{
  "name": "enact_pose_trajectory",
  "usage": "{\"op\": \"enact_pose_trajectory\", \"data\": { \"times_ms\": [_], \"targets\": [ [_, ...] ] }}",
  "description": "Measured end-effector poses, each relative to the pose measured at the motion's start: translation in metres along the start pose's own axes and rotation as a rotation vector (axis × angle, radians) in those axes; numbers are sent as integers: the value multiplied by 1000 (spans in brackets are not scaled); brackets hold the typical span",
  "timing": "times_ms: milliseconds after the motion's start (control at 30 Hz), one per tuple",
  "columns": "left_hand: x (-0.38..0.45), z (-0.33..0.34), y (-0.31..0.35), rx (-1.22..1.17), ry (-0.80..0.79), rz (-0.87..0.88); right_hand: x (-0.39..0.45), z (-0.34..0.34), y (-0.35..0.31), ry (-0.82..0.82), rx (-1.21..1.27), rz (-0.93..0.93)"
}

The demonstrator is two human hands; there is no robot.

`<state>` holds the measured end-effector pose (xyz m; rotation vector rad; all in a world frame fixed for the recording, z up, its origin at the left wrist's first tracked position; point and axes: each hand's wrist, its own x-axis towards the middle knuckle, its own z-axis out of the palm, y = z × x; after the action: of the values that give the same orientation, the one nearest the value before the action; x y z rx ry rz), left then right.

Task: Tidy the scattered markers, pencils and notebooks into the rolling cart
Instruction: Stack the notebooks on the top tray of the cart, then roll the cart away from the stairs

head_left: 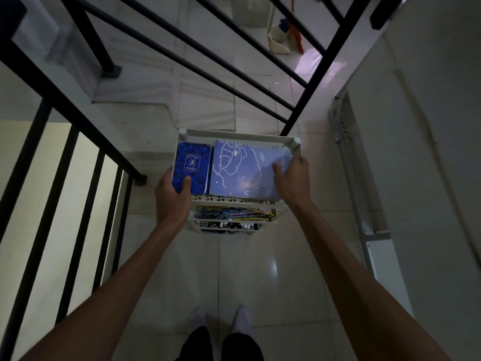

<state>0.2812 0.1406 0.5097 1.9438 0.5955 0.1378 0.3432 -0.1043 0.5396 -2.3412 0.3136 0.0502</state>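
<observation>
A white rolling cart (235,133) stands on the tiled floor in front of me. On its top tray lie a small dark blue spiral notebook (192,161) at the left and a larger pale blue spiral notebook (246,169) with white line drawings at the right. My left hand (171,194) grips the near left corner of the dark notebook, thumb on its cover. My right hand (292,178) holds the right edge of the pale notebook, thumb on top. The middle shelf holds several coloured pencils (234,212). Markers (229,225) fill the lowest shelf.
A black stair railing (86,142) runs along the left and another slants across the top behind the cart. A white wall with a metal door frame (348,162) is close on the right. My feet (221,324) stand on glossy tiles below.
</observation>
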Motion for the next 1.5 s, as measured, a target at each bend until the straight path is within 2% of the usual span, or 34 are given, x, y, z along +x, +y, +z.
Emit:
{"op": "enact_pose_trajectory", "data": {
  "times_ms": [133,200,300,500,633,867,933,1100,1200,1333,1500],
  "targets": [
    [0,-1,-1,-1,-3,34,-17,1,-6,-85,-241,-171],
    [1,-2,-2,-3,-5,54,-23,8,-4,-157,-343,-206],
    [2,-4,-5,4,-32,62,-29,17,-2,-161,-402,-252],
    [-1,-8,-10,-25,-52,65,-43,17,-2,-112,-322,-237],
    [-19,-17,-23,-66,-58,94,-80,13,12,-64,-149,-194],
    [-59,-27,-88,63,-143,-33,-159,12,51,123,32,-232],
    [-67,-24,-107,63,-162,-76,-171,22,72,133,60,-199],
    [-77,4,-162,10,-195,-172,-173,73,152,-24,24,-26],
    [-71,31,-211,-46,-163,-231,-158,116,204,-58,31,69],
    [-52,77,-285,-46,-161,-184,-131,181,271,-63,67,129],
    [-14,132,-378,-13,-167,-38,-92,265,345,-48,134,35]
  ]
}}
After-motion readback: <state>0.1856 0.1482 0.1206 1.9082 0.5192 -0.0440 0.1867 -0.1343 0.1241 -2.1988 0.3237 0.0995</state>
